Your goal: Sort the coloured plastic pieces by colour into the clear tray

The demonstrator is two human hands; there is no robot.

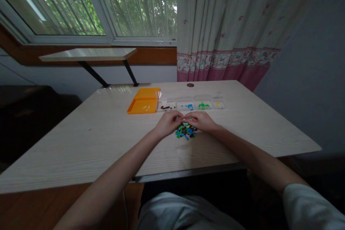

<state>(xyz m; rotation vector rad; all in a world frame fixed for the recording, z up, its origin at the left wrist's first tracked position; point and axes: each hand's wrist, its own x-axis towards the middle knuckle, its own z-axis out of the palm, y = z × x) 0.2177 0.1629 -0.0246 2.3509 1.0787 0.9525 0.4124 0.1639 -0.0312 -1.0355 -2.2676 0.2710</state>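
My left hand [168, 123] and my right hand [202, 120] meet fingertip to fingertip just above the far side of a mixed pile of small plastic pieces [185, 132]. The pile is blue, green and dark brown, with a little white or yellow near the top. Fingers on both hands are pinched closed; a tiny pale spot shows between them, too small to name. Behind the hands stands a row of clear trays [176, 105]. They hold brown pieces [167, 107], blue pieces [189, 106], green pieces [203, 105] and a few yellow pieces [217, 104].
An open orange case [142, 106] with several white pieces [146, 107] lies left of the trays. A raised shelf [91, 54] on black legs stands at the table's back left. The pale wooden table [107, 143] has a round cable cover [190, 85] near the curtain [215, 25].
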